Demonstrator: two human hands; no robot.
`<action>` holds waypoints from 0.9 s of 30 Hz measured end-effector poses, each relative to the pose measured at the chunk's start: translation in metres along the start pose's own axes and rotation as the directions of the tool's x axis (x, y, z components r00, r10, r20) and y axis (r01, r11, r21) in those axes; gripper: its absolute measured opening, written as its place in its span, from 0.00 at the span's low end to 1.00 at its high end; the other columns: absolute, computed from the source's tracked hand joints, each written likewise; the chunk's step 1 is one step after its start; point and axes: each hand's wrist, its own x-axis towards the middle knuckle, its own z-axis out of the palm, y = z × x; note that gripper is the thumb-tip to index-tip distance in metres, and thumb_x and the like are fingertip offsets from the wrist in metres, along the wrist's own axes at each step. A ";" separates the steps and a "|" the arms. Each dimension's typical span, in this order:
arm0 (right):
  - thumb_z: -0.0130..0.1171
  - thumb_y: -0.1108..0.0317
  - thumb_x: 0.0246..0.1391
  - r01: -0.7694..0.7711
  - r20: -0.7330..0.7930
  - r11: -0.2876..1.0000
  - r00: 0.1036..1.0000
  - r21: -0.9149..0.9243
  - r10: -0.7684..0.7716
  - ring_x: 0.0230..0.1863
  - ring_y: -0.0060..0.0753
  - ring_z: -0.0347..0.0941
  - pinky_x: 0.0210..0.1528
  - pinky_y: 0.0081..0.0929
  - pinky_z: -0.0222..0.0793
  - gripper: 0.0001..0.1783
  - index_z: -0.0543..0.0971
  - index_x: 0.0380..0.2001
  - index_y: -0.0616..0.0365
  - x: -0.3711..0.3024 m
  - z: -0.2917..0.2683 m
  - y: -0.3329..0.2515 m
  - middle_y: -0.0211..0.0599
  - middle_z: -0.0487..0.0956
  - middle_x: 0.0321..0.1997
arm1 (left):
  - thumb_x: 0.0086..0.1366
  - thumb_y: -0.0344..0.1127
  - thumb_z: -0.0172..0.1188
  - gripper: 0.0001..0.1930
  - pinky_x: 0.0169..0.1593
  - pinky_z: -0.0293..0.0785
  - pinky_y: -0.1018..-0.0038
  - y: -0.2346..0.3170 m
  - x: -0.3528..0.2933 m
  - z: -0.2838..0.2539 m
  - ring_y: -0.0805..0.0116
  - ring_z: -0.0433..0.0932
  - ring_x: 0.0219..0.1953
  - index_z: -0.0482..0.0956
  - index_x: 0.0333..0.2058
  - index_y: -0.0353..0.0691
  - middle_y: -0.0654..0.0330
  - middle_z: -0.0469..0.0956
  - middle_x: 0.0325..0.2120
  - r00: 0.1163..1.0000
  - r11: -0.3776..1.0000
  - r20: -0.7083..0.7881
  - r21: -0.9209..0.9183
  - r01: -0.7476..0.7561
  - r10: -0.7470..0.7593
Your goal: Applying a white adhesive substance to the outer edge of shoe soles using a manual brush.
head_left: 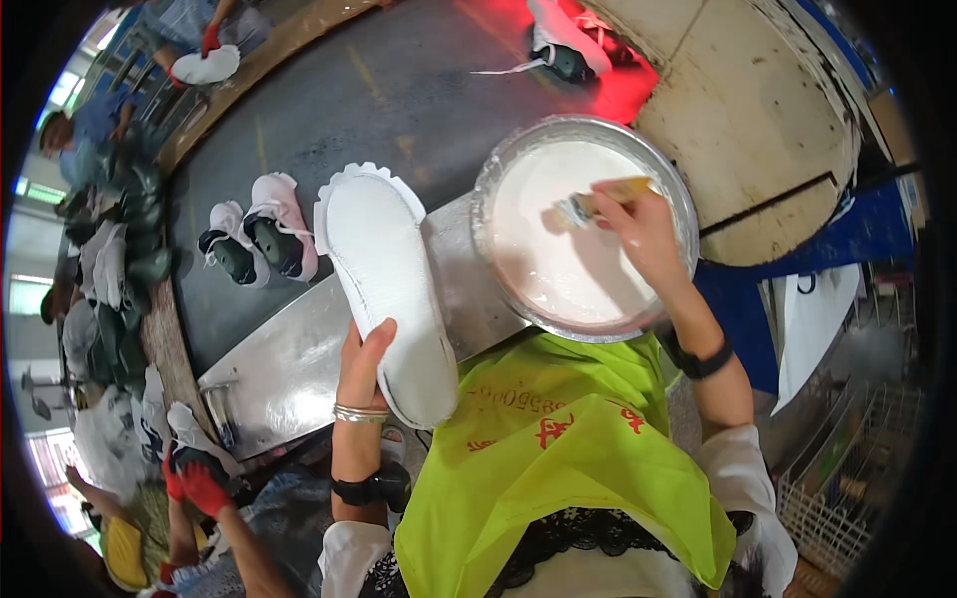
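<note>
My left hand [363, 361] is closed around the heel end of a white shoe sole [384, 264], with the thumb lying over its upper face. The sole has a scalloped edge at the toe and points away from me. In my right hand [643, 234] is a brush [626, 188] with a yellowish handle, held over a large round metal basin [485, 244]. Thick white liquid [558, 274] fills much of the basin. The brush's pale bristles are at or just above the liquid; I cannot tell which.
Two pink-and-black shoes [279, 224] stand on the dark belt [399, 80] left of the sole. Another shoe [568, 55] lies under red light at the far end. A metal ledge [289, 369] runs along the near side. A co-worker's red-gloved hands [204, 486] hold a shoe at lower left.
</note>
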 end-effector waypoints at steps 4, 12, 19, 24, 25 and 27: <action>0.61 0.65 0.53 0.136 -0.018 0.949 0.989 -0.284 -0.147 0.28 0.35 0.78 0.32 0.28 0.72 0.12 0.80 0.34 0.64 0.017 0.016 0.027 0.45 0.81 0.26 | 0.54 0.40 0.65 0.36 0.48 0.73 0.69 -0.006 -0.004 0.022 0.64 0.75 0.47 0.61 0.58 0.33 0.53 0.73 0.48 0.996 0.941 0.008 0.326 -0.086 0.089; 0.60 0.68 0.53 0.071 -0.010 0.997 0.997 -0.008 -0.072 0.26 0.24 0.75 0.31 0.22 0.70 0.11 0.79 0.36 0.64 0.014 -0.004 0.002 0.38 0.79 0.24 | 0.50 0.42 0.70 0.41 0.51 0.71 0.70 -0.021 -0.016 0.045 0.66 0.74 0.47 0.60 0.60 0.35 0.54 0.74 0.48 0.994 0.867 0.064 0.486 -0.109 0.089; 0.58 0.74 0.55 0.225 0.018 0.974 0.974 0.024 -0.225 0.29 0.21 0.74 0.32 0.20 0.70 0.05 0.78 0.35 0.63 0.017 0.003 -0.010 0.32 0.80 0.30 | 0.48 0.45 0.71 0.41 0.50 0.72 0.69 -0.026 0.002 0.056 0.65 0.75 0.48 0.62 0.58 0.35 0.53 0.75 0.47 0.969 0.724 0.126 0.645 -0.244 0.214; 0.58 0.76 0.54 0.283 0.065 0.923 0.949 0.260 -0.309 0.36 0.23 0.74 0.40 0.21 0.70 0.06 0.77 0.36 0.63 0.012 0.035 -0.055 0.34 0.78 0.36 | 0.48 0.43 0.71 0.40 0.50 0.71 0.69 -0.027 0.006 0.067 0.65 0.75 0.47 0.62 0.57 0.35 0.52 0.75 0.46 0.970 0.700 0.156 0.672 -0.243 0.187; 0.57 0.77 0.55 0.385 0.102 0.913 0.911 0.137 -0.399 0.39 0.23 0.74 0.42 0.20 0.70 0.06 0.77 0.37 0.63 0.009 0.040 -0.053 0.35 0.78 0.38 | 0.48 0.43 0.71 0.40 0.50 0.71 0.70 -0.028 0.006 0.067 0.65 0.75 0.47 0.62 0.57 0.35 0.52 0.75 0.46 0.966 0.693 0.183 0.673 -0.259 0.184; 0.55 0.78 0.56 0.486 0.153 0.874 0.863 0.013 -0.482 0.42 0.22 0.74 0.44 0.20 0.69 0.06 0.77 0.38 0.63 -0.006 0.043 -0.055 0.36 0.78 0.41 | 0.47 0.43 0.72 0.41 0.50 0.71 0.69 -0.033 0.006 0.066 0.64 0.75 0.47 0.62 0.57 0.35 0.52 0.74 0.46 0.962 0.702 0.191 0.657 -0.273 0.195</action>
